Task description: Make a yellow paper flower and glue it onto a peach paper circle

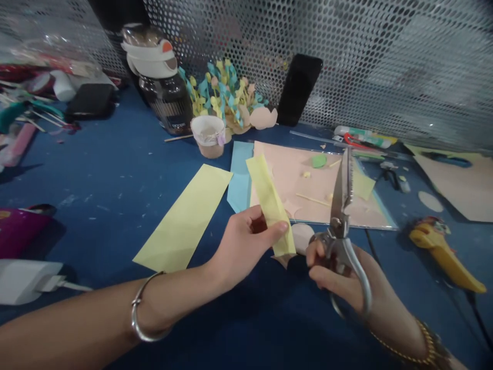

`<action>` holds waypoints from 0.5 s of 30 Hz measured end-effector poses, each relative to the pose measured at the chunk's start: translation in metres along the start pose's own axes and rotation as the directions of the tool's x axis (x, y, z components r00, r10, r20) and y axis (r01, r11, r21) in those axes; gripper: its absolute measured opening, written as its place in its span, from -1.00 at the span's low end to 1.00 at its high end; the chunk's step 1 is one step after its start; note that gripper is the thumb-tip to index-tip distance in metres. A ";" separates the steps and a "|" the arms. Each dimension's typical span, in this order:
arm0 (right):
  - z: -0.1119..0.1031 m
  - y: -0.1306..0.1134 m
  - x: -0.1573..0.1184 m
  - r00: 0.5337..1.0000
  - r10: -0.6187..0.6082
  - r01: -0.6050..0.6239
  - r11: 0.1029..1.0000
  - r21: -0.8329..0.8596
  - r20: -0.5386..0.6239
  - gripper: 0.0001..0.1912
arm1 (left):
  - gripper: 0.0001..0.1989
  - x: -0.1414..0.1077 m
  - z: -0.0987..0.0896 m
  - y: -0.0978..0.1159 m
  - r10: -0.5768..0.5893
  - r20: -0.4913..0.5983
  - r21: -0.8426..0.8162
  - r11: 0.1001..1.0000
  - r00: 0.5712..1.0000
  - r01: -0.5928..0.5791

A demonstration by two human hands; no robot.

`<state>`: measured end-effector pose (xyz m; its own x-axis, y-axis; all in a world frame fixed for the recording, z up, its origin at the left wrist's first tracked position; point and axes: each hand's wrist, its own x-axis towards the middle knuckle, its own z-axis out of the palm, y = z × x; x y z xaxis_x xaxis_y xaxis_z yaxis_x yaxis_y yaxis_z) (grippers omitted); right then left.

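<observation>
Between its thumb and fingers, my left hand (pixel 246 244) pinches a folded yellow paper strip (pixel 269 198), which leans up and to the left. My right hand (pixel 342 277) grips the handles of metal scissors (pixel 341 205). Their blades point upward and look closed, to the right of the strip and apart from it. A wider yellow paper piece (pixel 185 221) lies flat on the blue table, left of my left hand. Behind the hands are pink paper sheets (pixel 285 164) with small scraps on them and a light blue paper (pixel 239 174) at their left edge.
A small cup (pixel 210 134), a dark bottle (pixel 165 92), paper flowers (pixel 227 95) and a leaning phone (pixel 298 90) stand at the back. A yellow glue gun (pixel 447 257) lies at right. At left are a white charger (pixel 29 281) and teal-handled pliers (pixel 29 110).
</observation>
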<state>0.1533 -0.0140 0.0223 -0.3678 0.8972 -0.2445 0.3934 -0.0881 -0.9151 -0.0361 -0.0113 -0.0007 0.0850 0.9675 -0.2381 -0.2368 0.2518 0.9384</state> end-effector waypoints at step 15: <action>0.008 0.020 0.005 0.992 0.077 -0.061 0.985 0.159 -0.100 -0.71 | -0.89 -0.009 0.006 0.003 -0.138 0.135 0.172 0.979 0.981 0.114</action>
<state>0.1523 -0.0151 0.0005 -0.2498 0.9266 -0.2812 0.2759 -0.2102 -0.9379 -0.0314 -0.0190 0.0061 0.2469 0.9112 -0.3297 -0.0560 0.3530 0.9339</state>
